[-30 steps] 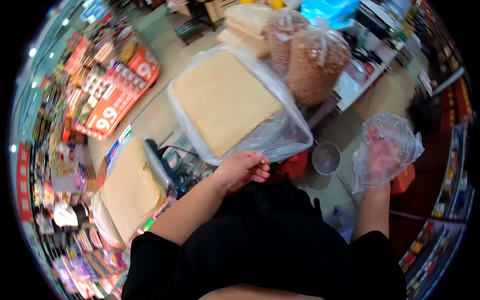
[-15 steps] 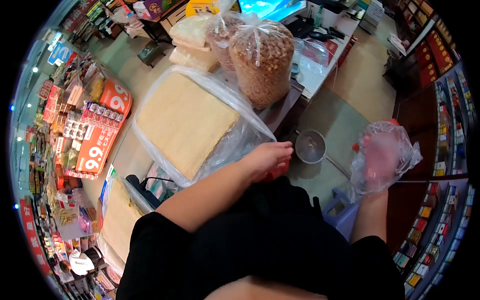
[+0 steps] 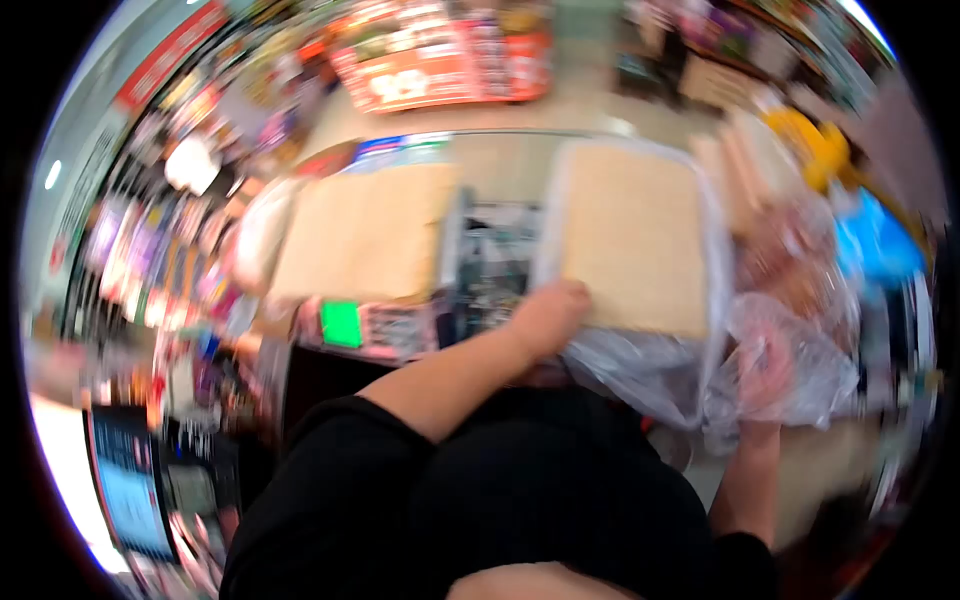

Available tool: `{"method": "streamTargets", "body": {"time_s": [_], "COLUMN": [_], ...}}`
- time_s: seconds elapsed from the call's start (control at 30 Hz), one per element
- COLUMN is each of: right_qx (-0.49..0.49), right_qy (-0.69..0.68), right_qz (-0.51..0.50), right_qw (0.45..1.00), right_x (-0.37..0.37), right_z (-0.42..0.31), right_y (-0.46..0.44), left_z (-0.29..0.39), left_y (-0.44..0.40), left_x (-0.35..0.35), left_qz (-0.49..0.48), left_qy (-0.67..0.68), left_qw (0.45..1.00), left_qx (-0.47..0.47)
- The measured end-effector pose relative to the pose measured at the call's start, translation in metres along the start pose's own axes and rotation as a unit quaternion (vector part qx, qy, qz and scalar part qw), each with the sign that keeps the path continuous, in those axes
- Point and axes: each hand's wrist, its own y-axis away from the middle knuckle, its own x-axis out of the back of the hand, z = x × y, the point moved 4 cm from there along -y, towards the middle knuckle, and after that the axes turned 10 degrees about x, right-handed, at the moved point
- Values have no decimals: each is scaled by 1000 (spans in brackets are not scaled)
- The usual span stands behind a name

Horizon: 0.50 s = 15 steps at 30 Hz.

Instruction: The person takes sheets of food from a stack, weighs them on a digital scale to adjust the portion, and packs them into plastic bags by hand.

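Note:
My left hand point(image 3: 553, 318) is closed at the lower left edge of a pale flat slab point(image 3: 635, 240) wrapped in clear plastic; what its fingers hold, if anything, is hidden. My right hand point(image 3: 765, 372) is inside a clear plastic bag point(image 3: 815, 385), right of the slab's plastic. Its fingers are smeared by motion and blurred through the bag. Another pale slab point(image 3: 365, 235) lies to the left, past a dark scale-like device point(image 3: 490, 265).
A bright green display point(image 3: 341, 324) is below the left slab. Bags of brown bits point(image 3: 795, 255) and a blue item point(image 3: 876, 240) stand at right. An orange-signed display point(image 3: 440, 75) is ahead; a lit screen point(image 3: 132, 490) is at lower left.
The view has swung left, so both slabs and the bags appear further right. My left hand is now by the near slab's left edge; my bagged right hand is beside the slab's plastic.

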Motion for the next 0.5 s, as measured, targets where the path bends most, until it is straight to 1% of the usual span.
{"method": "streamTargets", "body": {"time_s": [0.07, 0.17, 0.2, 0.23, 0.27, 0.33, 0.37, 0.4, 0.47, 0.5], "right_qx": [129, 34, 17, -3, -28, 52, 90, 14, 51, 62], "right_qy": [24, -103, -73, -33, 11, 46, 63, 40, 85, 112], "right_qz": [-33, -167, -282, -389, -489, -390, -338, -359, -351, -345], "right_qw": [991, 980, 957, 920, 872, 918, 935, 932, 931, 930], "right_x": [-55, -143, -165, -185, -198, -219, -215, -206, -225, -219], "right_z": [-16, -22, -28, -34, -33, -18, -29, -45, -13, -6], "right_y": [-23, -28, -34, -37, -36, -12, -15, -29, -9, -6], "left_z": [-11, -2, -3, -8, -8, -12, -15, -16, -14, -13], "left_y": [15, 16, 13, 11, 7, 4, 5, 6, 7, 6], "left_x": [-17, -5, -3, -4, -3, 1, 3, 4, 1, 1], "left_qz": [-7, -2, -6, -11, -10, -13, -1, 9, 8, -3], "left_qy": [-11, -27, -26, -22, -28, -40, -42, -41, -44, -50], "left_qw": [1000, 999, 999, 999, 999, 999, 999, 999, 999, 999], "left_qx": [10, 19, 26, 26, 21, 2, 3, 2, -7, -16]}}
